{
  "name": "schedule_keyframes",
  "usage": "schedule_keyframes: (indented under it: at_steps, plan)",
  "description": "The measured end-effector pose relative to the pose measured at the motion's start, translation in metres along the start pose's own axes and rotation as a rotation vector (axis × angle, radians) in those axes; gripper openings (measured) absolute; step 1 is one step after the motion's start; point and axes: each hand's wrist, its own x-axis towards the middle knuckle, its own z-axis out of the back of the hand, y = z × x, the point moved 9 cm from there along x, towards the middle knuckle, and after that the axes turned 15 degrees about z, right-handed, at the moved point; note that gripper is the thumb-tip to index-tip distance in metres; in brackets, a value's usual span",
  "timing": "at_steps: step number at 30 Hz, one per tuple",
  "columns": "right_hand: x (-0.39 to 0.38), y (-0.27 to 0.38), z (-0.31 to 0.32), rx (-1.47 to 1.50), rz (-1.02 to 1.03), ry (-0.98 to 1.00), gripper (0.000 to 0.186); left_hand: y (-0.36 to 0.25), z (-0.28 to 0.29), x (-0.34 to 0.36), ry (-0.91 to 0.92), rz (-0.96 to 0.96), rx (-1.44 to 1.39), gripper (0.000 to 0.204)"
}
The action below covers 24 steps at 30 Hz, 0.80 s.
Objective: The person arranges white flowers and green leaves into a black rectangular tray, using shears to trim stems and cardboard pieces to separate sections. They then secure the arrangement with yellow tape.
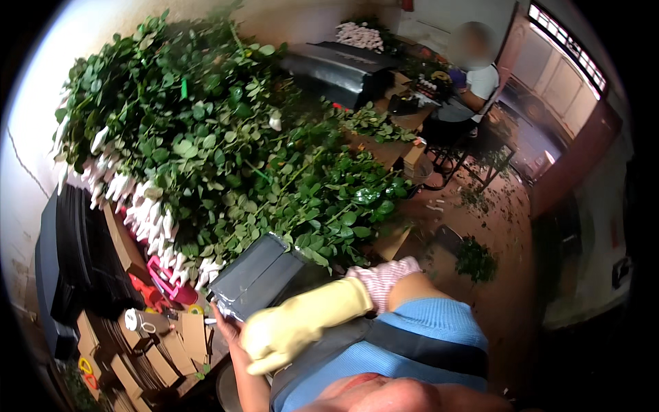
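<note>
Bare left hand at the near left corner of a shiny grey panel, below heaped leafy stems.
The panel seems light, stiff and slippery, best held by its edges. Whether the left fingers grip, I cannot tell; nor the yellow-gloved right hand, which hides the panel's near side.

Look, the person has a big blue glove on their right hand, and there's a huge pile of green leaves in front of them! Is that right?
Not quite: the glove on the person's right hand is pale yellow, not blue, as the head view shows. The rest is right: there is a huge pile of green leaves in front of them.
</note>
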Motion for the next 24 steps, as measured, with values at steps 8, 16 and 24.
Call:
schedule_keyframes:
  at_steps: [8,16,24]
  plan:
    - [-0.298,-0.031,-0.071,1.084,-0.904,-0.994,0.063,-0.003,-0.121,-0.038,0.557,0.065,0.007,0.072]
    - [-0.27,0.001,0.004,1.705,0.091,-1.868,0.093,0.022,-0.192,-0.057,0.538,-0.063,0.215,0.085]
    - [-0.324,0.007,0.014,0.778,-0.294,-2.071,0.049,0.085,-0.297,-0.114,0.932,-0.263,0.754,0.075]
